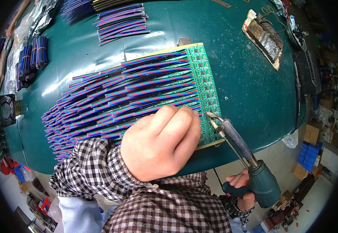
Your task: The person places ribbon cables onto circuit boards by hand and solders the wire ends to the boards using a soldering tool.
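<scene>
The green tabletop (79, 50) carries the board (207, 89), a long green panel of small circuits that lies just ahead of both my hands. Its long axis runs away from me, tilted a little leftward at the far end. From it the wires (110, 101), striped in purple, blue and red, fan out to my left in close rows, each lying roughly crosswise to the board and ending on its left edge.

My left hand (161, 141) is curled shut, knuckles up, resting on the near wires with its fingertips on the board's near end; whether it pinches a single wire I cannot tell. It is the nearer hand to the work.

My right hand (240, 190) hangs off the tabletop's edge, low to the right, wrapped around the grip of the iron (250, 163). The iron's long axis slants up and to the left, its tip just beside the board's near right edge, close to my left fingertips.
</scene>
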A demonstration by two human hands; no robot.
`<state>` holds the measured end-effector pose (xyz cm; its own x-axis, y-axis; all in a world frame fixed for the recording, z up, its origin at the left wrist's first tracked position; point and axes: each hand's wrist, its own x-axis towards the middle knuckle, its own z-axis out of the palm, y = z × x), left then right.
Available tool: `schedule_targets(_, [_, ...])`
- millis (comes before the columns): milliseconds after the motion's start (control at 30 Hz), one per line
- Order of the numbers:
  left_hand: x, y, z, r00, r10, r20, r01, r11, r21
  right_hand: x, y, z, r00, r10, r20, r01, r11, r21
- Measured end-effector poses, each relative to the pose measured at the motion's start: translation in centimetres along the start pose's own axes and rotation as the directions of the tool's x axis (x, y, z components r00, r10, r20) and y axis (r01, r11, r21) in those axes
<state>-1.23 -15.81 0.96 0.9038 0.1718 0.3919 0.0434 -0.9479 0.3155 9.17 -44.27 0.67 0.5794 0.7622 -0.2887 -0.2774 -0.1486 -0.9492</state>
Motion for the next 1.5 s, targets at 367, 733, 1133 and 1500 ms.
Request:
schedule_targets(367, [-0.2, 0.1, 0.2, 1.0, 0.002, -0.023, -0.001, 1.0, 0.022, 0.1, -0.5, 0.4, 0.999, 0.045, -0.024, -0.047, 0.994, -0.099])
schedule_targets(733, [-0.3, 0.3, 0.3, 1.0, -0.001, -0.014, 0.002, 1.0, 0.028, 0.4, -1.0, 1.5, 0.992, 0.053, -0.112, -0.061, 0.996, -0.07])
schedule_targets(1133, [-0.2, 0.4, 0.0, 1.0, -0.01, 0.009, 0.009, 1.0, 0.022, 0.3, -0.4, 0.7, 0.999, -0.02, -0.048, 0.018, 1.0, -0.022])
schedule_targets(1500, [-0.3, 0.2, 0.2, 1.0, 0.005, -0.005, -0.005, 1.0, 0.025, 0.2, -1.3, 1.0, 0.992, 0.109, -0.064, -0.11, 0.994, -0.014])
